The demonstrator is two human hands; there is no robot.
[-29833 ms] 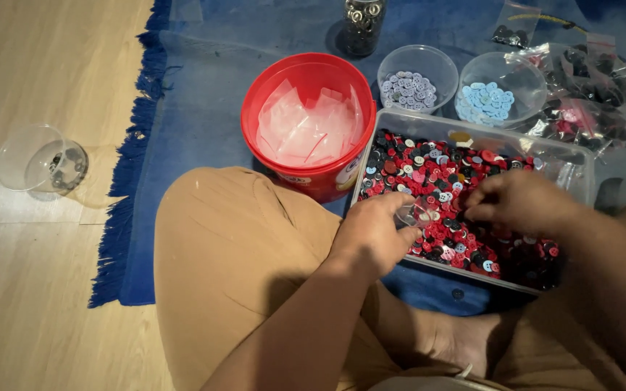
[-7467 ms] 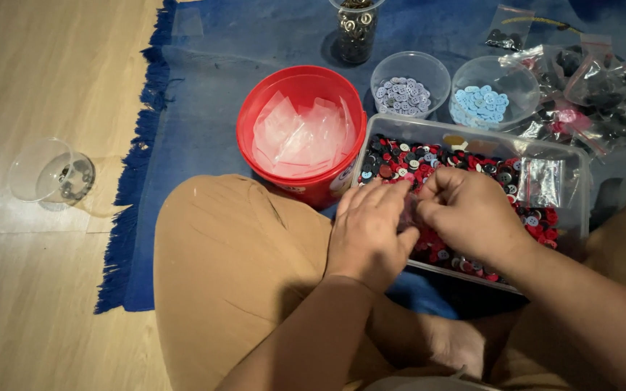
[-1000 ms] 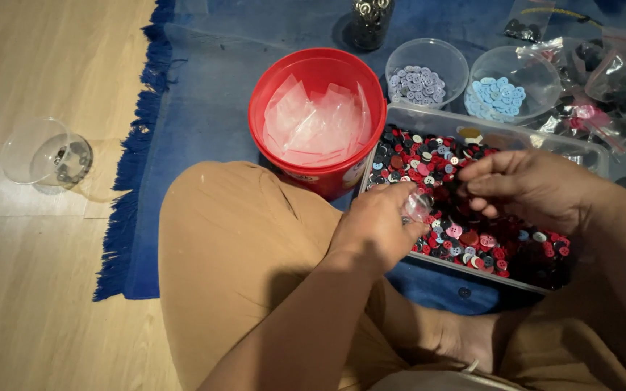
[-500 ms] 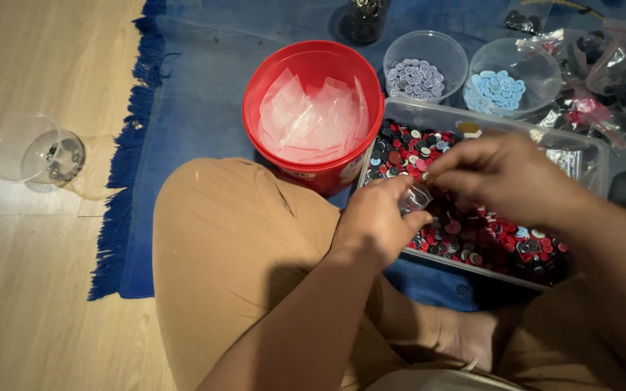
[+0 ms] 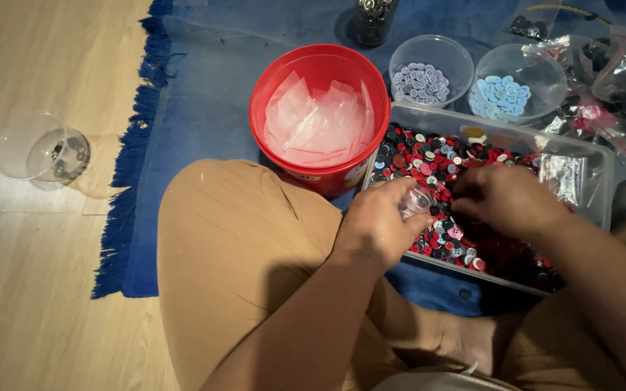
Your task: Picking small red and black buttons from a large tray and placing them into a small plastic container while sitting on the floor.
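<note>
A clear rectangular tray (image 5: 597, 168) of mixed red, black and white buttons (image 5: 429, 153) lies on the blue rug in front of my knee. My left hand (image 5: 378, 221) rests on the tray's near left edge and grips a small clear plastic bag (image 5: 416, 201). Just right of it, my right hand (image 5: 505, 199) lies palm down on the buttons, fingertips curled among them; whether it pinches a button is hidden.
A red bucket (image 5: 319, 108) of small clear bags stands left of the tray. Behind it are two clear bowls, one of pale lilac buttons (image 5: 429, 69) and one of light blue buttons (image 5: 514, 83). Filled bags (image 5: 603, 87) lie far right. A clear tipped cup (image 5: 41, 148) rests on the wood floor.
My right hand has moved from beside the little bag back down onto the buttons. My left hand keeps the bag at the tray's edge.
</note>
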